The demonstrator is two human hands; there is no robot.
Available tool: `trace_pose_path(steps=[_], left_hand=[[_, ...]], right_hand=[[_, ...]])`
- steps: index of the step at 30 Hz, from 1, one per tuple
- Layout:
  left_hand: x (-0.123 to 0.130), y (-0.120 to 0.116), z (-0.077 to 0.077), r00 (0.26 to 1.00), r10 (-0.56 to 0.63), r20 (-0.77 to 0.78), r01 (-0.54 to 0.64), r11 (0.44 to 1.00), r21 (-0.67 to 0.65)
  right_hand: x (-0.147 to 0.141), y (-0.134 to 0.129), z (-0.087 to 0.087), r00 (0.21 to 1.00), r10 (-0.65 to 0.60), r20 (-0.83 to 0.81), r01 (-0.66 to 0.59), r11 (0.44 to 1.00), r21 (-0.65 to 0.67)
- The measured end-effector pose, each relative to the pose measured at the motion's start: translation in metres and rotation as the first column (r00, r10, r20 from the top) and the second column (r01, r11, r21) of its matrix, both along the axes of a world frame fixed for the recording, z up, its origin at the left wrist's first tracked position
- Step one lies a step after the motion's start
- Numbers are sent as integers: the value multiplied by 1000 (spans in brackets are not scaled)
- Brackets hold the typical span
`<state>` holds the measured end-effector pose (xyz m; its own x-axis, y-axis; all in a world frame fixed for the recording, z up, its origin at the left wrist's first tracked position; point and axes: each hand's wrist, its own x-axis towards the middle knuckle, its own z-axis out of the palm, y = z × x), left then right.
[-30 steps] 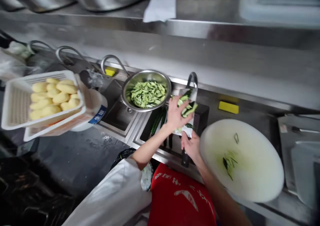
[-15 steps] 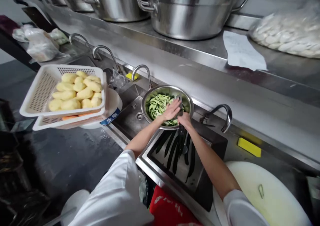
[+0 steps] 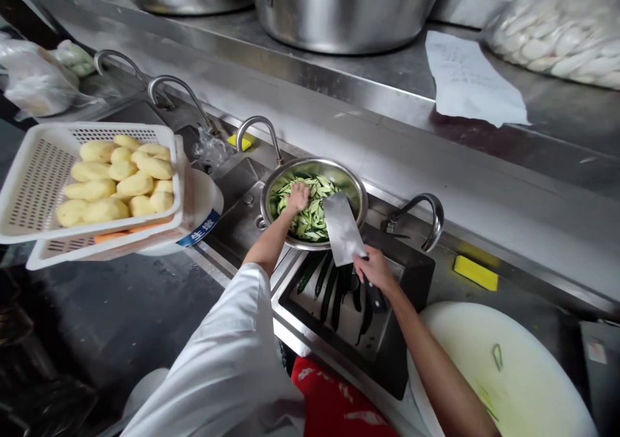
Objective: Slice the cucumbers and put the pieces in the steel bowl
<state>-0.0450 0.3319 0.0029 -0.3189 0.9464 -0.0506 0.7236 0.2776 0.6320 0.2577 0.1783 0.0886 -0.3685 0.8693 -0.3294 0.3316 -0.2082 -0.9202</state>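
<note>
Pale green cucumber slices (image 3: 314, 223) lie loose in a round steel bowl (image 3: 349, 182) mid-frame — a broad cleaver (image 3: 341, 227) slants over its lower-right rim, black handle (image 3: 376, 297) lowermost.

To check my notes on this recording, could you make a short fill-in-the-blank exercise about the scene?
1. The left hand is at the green slices in the metal ____.
2. The right hand grips the cleaver by its black ____.
3. The white perforated basket at the left holds peeled ____.
4. The sponge near the round white board is coloured ____.

Missing words: bowl; handle; potatoes; yellow.
</note>
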Motion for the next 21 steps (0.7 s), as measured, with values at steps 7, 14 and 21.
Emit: trace_pose_path(steps=[7, 14, 21], left_hand=[[36, -68, 25, 1000, -8, 20, -6, 773, 635], [256, -191, -20, 644, -764, 34, 637, 560, 530], [513, -232, -56, 412, -908, 80, 882, 419, 217]], right_hand=[[141, -188, 11, 884, -345, 314, 322, 939, 126], [242, -349, -10, 350, -826, 442, 896, 433, 101], [304, -459, -63, 47, -946, 322, 996, 21, -85]])
